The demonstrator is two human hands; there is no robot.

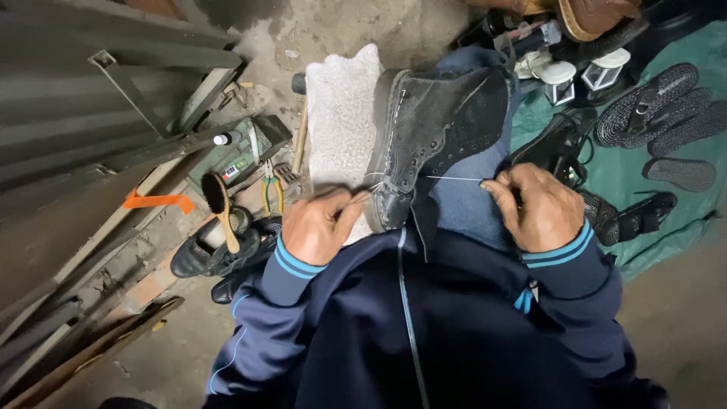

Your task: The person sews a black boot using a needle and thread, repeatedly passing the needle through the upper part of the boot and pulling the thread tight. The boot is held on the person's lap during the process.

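Observation:
A black lace-up boot (435, 129) lies on my lap over a white fleecy cloth (341, 121) and my blue trousers. My left hand (322, 223) is closed at the boot's toe edge, pinching a thin light thread there. My right hand (538, 204) is closed to the right of the boot, holding the other end of the thread (454, 179), which runs taut and level from the boot's sole seam. Whether a needle or awl is in either hand is too small to tell. Both sleeves are dark blue with light blue stripes.
A wooden shoe brush (221, 208) rests on black shoes (208, 254) at my left, by pliers (271, 193) and a green tool box (238, 155). Sandals and soles (659, 113) lie on a green sheet (681, 212) at right. Metal bars lean at left.

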